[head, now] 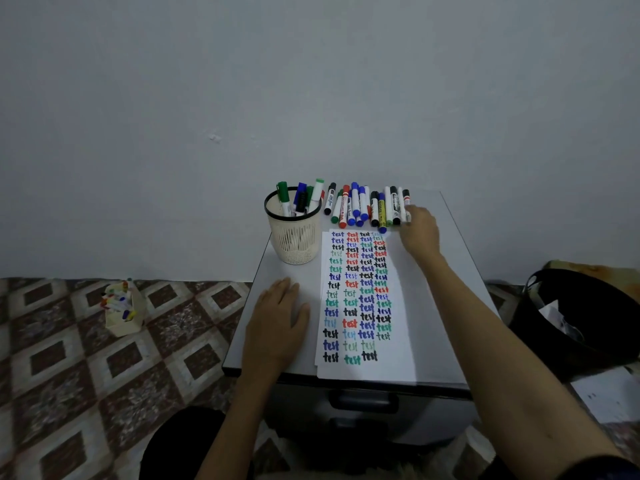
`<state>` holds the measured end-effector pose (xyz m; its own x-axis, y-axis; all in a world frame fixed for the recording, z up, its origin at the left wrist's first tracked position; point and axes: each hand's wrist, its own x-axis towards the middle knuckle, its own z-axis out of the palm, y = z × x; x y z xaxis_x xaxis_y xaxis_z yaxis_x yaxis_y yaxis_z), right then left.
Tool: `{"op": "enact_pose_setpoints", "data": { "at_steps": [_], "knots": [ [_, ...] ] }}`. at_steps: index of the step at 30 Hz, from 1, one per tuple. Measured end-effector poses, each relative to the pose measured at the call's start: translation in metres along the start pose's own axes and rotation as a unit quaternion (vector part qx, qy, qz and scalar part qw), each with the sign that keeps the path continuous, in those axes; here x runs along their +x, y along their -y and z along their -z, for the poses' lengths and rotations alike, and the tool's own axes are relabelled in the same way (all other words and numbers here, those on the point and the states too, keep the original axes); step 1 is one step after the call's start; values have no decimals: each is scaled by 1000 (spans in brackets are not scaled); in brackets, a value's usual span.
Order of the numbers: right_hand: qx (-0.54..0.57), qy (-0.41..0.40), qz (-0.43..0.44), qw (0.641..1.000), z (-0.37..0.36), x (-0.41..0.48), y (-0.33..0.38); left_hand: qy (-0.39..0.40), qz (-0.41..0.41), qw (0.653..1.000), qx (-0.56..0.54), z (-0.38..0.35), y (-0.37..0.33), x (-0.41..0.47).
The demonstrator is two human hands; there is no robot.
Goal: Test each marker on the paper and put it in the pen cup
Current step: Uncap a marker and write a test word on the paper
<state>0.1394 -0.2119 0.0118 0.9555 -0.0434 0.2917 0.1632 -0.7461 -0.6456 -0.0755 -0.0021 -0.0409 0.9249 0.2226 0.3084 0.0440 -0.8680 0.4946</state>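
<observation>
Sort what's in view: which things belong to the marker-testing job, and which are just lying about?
Job: loose markers, pen cup, markers in the cup, test paper, right hand at the marker row, left hand resting flat.

Lying about: cream box of markers, black bin, loose sheet beside it.

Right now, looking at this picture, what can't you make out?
Head view:
- Right hand: its back hides the fingertips, so whether it grips one of the lying markers is unclear.
- Pen cup: its wall hides the lower ends of the standing markers.
- Marker labels: too small and blurred to read.
- Black bin: cut off by the right edge; contents blurred.
</observation>
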Motion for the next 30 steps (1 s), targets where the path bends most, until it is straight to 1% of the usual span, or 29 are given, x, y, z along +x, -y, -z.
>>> {"op": "enact_pose_setpoints", "data": {
  "at_steps": [3, 5, 10, 15, 17, 18, 20, 22, 24, 25, 26, 27, 28, 30],
  "knots": [
    [-74, 50, 29, 996, -2, 9, -26, 1, 9, 1000, -3, -2, 1, 1],
    [-89, 50, 30, 994, -4, 11, -35, -1, 13, 1000, -2, -4, 3, 2],
    [-58, -37, -6, 998, -5, 15, -42, -11, 13, 1000, -2, -5, 5, 3],
    [-23, -114, -33, 993, -5, 17, -46, -12, 15, 1000, -6, -5, 4, 4],
    [23, -172, -49, 984, -1, 13, -41, -12, 15, 1000, -8, -4, 5, 4],
    [64, -210, -60, 974, 2, 12, -39, -12, 14, 1000, -9, -5, 4, 4],
    [184, -286, -71, 938, 10, 7, -32, -11, 12, 1000, -9, -5, 5, 4],
    [312, -330, -71, 888, 21, -2, -26, -11, 11, 1000, -7, -5, 5, 4],
    [433, -325, -70, 838, 37, -21, -17, -13, 7, 1000, -8, -5, 5, 3],
    [477, -311, -65, 819, 45, -34, -12, -13, 6, 1000, -16, -5, 5, 3],
    [509, -289, -58, 808, 53, -48, -8, -14, 8, 999, -32, -4, 5, 3],
    [532, -260, -51, 804, 61, -64, -3, -14, 10, 998, -57, -3, 3, 3],
    [545, -220, -45, 808, 67, -81, 0, -12, 7, 996, -88, -1, 1, 2],
    [538, -117, -34, 834, 73, -114, 6, 4, -25, 986, -165, 6, -9, -2]
  ]
}}
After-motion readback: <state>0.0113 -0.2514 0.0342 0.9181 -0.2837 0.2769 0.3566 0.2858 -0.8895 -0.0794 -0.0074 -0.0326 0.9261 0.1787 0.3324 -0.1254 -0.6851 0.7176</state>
